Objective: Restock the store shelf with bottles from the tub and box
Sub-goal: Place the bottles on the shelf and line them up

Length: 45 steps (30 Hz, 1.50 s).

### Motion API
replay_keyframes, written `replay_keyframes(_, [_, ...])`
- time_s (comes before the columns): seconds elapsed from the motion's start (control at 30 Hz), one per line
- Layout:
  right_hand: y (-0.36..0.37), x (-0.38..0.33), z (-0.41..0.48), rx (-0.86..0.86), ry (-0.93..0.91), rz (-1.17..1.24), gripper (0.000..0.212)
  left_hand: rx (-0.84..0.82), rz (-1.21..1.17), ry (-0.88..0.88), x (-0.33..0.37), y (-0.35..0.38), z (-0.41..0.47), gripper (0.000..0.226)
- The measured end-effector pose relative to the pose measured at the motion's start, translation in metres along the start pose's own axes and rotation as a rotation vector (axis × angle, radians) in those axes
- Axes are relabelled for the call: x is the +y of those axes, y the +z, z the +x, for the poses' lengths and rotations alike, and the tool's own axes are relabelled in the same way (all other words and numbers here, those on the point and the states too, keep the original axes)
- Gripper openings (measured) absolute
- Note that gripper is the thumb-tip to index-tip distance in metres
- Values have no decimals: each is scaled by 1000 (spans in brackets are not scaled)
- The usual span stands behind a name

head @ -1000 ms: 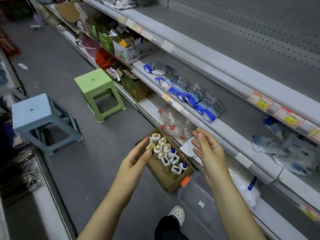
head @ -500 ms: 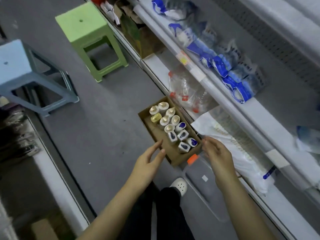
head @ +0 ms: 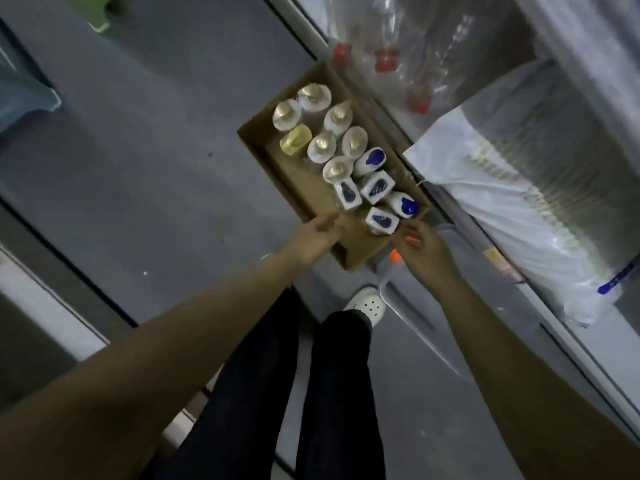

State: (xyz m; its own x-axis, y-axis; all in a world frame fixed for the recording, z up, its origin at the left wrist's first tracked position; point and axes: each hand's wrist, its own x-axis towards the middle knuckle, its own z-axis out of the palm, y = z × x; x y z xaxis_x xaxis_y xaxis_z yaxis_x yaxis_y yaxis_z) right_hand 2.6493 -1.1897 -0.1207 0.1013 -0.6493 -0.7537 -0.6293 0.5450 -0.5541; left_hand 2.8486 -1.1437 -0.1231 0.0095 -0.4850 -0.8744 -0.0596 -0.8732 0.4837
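Bottles [head: 336, 169] stand upright in an open cardboard box [head: 294, 181], packed along its right edge. Six are white with gold caps at the far end, with a yellow one beside them, and five white ones with blue tops fill the near end. The box sits on the grey floor against the foot of the shelf [head: 616, 341]. The left hand [head: 317, 235] reaches to the near left edge, fingers straight and together. The right hand [head: 424, 245] is at the near right corner, fingers curled over the clear tub's [head: 391, 296] orange latch [head: 394, 255]. The blur hides any pinch.
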Motion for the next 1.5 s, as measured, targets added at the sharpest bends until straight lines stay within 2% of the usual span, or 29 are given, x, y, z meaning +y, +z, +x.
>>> replay_keyframes(0.07, [11, 17, 26, -25, -17, -98, 23, -29, 81, -12, -10, 0, 36, 56])
replay_keyframes(0.13, [21, 29, 53, -42, -22, -217, 31, -31, 299, 36, -21, -3, 72, 59])
replay_keyframes(0.27, [36, 60, 106, -3, -20, -406, 46, -3, 843, 216, -35, -10, 132, 71])
replay_keyframes(0.43, [48, 77, 151, -9, -26, -635, 61, -30, 1311, 429, -38, -8, 190, 81])
replay_keyframes(0.57, [60, 95, 177, -30, -50, -766, 61, -39, 1434, 489, -45, -4, 221, 88])
replay_keyframes(0.67, [66, 107, 188, -15, -44, -833, 61, 50, 1467, 555, -52, 1, 229, 87])
replay_keyframes(0.83, [71, 115, 195, 85, -39, -932, 54, 189, 1559, 653, -60, 9, 235, 68])
replay_keyframes(0.97, [74, 114, 185, 122, -70, -879, 49, 181, 1680, 806, -66, 0, 231, 52])
replay_keyframes(1.03, [74, 114, 172, 151, -79, -795, 49, 227, 1621, 840, -69, -3, 222, 47])
replay_keyframes(1.13, [70, 109, 140, 211, -79, -569, 48, 263, 1425, 820, -66, -12, 195, 53])
replay_keyframes(1.3, [51, 67, 58, 310, -118, -262, 47, 424, 1139, 785, -47, -36, 103, 54])
replay_keyframes(1.37, [42, 38, 14, 345, -158, -201, 47, 424, 991, 792, -31, -43, 56, 53])
replay_keyframes(1.5, [10, -36, -95, 430, -206, 14, 49, 316, 582, 702, 24, -55, -68, 50])
